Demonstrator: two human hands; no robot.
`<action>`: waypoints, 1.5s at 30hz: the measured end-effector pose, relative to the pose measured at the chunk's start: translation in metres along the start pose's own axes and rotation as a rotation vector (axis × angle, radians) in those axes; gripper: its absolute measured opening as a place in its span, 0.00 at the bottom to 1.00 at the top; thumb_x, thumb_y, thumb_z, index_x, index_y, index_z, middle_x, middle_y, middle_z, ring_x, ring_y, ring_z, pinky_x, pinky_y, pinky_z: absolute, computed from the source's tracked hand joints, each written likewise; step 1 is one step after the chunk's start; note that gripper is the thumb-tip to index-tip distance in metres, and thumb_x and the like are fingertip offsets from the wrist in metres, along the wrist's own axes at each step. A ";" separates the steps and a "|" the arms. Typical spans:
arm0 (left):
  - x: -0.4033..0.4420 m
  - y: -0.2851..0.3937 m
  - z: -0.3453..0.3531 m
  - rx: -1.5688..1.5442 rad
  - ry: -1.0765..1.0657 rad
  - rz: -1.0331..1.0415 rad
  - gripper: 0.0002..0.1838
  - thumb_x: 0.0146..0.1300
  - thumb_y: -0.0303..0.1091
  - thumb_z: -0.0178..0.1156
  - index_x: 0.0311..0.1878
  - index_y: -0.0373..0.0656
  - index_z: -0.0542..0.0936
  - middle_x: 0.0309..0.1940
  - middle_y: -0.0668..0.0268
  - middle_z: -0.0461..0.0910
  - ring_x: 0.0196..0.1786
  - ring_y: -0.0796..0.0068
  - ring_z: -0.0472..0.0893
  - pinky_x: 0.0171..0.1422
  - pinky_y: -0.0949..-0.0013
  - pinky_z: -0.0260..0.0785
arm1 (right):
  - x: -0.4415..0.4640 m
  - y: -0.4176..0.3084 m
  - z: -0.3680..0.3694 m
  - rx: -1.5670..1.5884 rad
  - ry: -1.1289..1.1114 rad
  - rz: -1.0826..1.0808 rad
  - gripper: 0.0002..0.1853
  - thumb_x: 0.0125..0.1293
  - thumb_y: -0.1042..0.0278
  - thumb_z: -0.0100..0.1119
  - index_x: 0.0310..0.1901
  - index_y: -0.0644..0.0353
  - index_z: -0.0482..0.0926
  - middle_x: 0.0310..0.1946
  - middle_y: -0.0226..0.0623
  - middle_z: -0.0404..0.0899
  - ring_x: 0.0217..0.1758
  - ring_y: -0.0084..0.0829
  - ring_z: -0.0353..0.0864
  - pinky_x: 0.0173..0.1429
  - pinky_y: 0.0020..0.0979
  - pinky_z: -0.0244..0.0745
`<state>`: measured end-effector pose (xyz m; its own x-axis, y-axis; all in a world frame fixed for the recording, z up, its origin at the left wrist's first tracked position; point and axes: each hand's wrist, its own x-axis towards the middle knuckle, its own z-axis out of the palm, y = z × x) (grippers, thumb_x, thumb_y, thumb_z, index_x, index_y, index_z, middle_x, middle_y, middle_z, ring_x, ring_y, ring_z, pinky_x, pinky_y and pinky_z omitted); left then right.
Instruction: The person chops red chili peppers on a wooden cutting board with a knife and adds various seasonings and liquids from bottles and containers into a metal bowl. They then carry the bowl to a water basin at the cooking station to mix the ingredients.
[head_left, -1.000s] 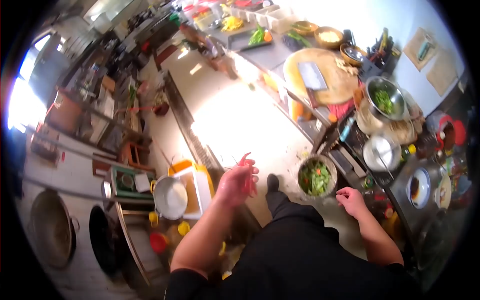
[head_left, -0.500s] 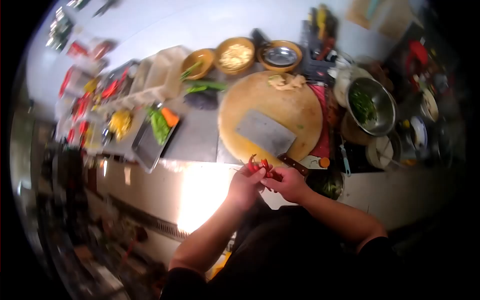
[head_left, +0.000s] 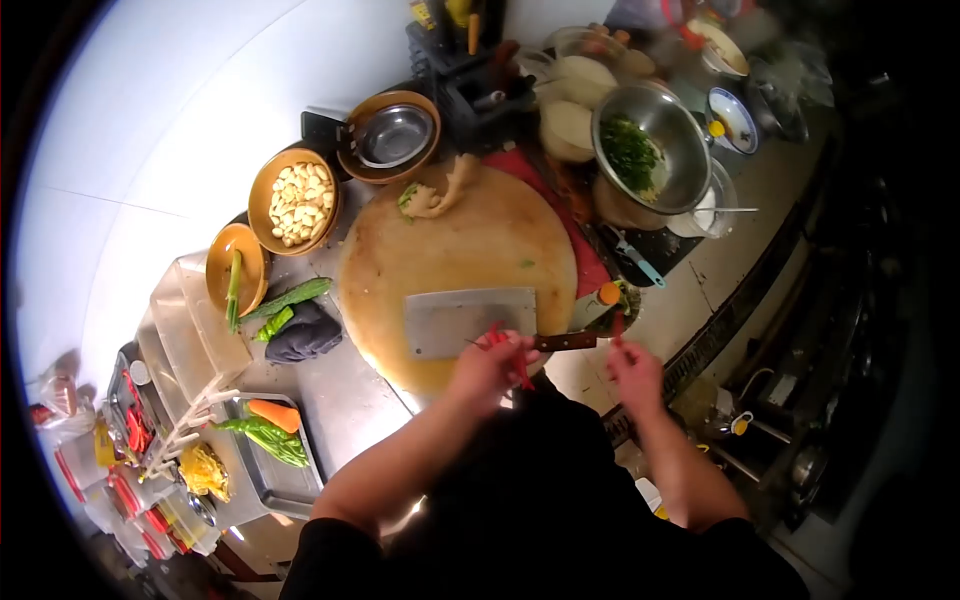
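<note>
Red chillies (head_left: 523,370) sit clutched in the left hand (head_left: 485,375), fingers closed around them over the near edge of a round chopping board (head_left: 460,240), while the right hand (head_left: 636,375), a little apart, pinches a single red chilli (head_left: 618,325) whose long axis points away from the body. Just ahead of the left fingers, a cleaver (head_left: 450,312) lies flat, its long axis running crosswise, its handle reaching rightward toward the right hand. Off to the left, a metal tray (head_left: 302,488) holds a carrot (head_left: 275,415) and green peppers (head_left: 268,440). Beyond, one brown bowl (head_left: 217,265) carries a green stalk (head_left: 234,290), another brown bowl (head_left: 257,210) pale, clove-like pieces (head_left: 300,205); at far right, a steel bowl (head_left: 682,150) contains chopped greens (head_left: 627,145).
</note>
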<state>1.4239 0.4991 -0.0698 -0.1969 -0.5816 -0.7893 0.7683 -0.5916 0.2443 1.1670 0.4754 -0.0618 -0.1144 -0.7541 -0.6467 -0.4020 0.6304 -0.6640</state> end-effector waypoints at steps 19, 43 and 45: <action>0.037 0.142 -0.092 0.950 0.276 0.452 0.28 0.60 0.21 0.58 0.65 0.33 0.68 0.51 0.53 0.80 0.48 0.65 0.81 0.48 0.68 0.74 | 0.011 -0.060 0.005 -1.109 -0.413 -0.645 0.31 0.49 0.71 0.62 0.60 0.55 0.72 0.43 0.44 0.81 0.45 0.46 0.80 0.51 0.43 0.75; 0.065 0.067 -0.042 1.829 0.780 1.043 0.08 0.60 0.32 0.55 0.42 0.49 0.81 0.33 0.64 0.77 0.37 0.64 0.80 0.35 0.61 0.73 | -0.012 -0.007 -0.007 -0.104 -0.330 -0.099 0.23 0.55 0.80 0.56 0.55 0.63 0.73 0.23 0.23 0.70 0.24 0.15 0.67 0.30 0.20 0.63; 0.068 0.073 -0.049 1.955 0.650 0.938 0.09 0.60 0.32 0.56 0.43 0.49 0.80 0.34 0.64 0.77 0.38 0.63 0.80 0.37 0.60 0.73 | -0.014 -0.004 -0.007 -0.034 -0.324 -0.060 0.23 0.54 0.79 0.56 0.55 0.63 0.73 0.24 0.23 0.71 0.25 0.15 0.68 0.31 0.20 0.65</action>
<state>1.4965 0.4444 -0.1333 0.2199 -0.9724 -0.0774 -0.9276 -0.2330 0.2920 1.1639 0.4821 -0.0475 0.2026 -0.6886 -0.6962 -0.4299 0.5762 -0.6951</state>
